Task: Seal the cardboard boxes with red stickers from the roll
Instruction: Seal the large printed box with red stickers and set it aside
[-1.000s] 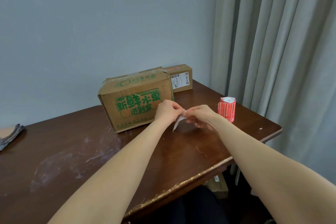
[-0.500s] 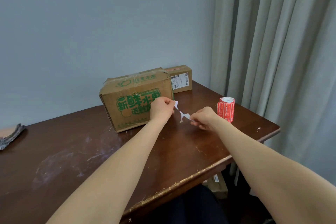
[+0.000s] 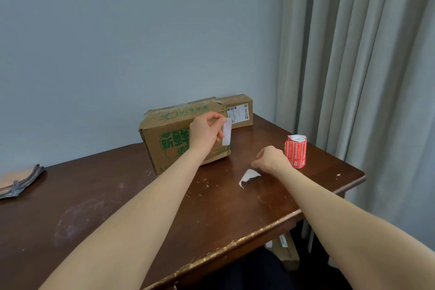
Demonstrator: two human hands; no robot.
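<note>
Over table (image 3: 117, 207), left fingers (image 3: 217, 125) on sticker (image 3: 227, 131)

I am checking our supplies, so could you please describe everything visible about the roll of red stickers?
The sticker roll stands upright on the wooden table near its right edge. It is red with white print, wound on a white core, and looks like paper. Its loose outer end stands slightly off at the top. The right hand lies just beside it; contact cannot be told.

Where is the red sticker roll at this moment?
Head view: the red sticker roll stands upright at the table's right end, just beyond the right hand, near the curtain.
</note>
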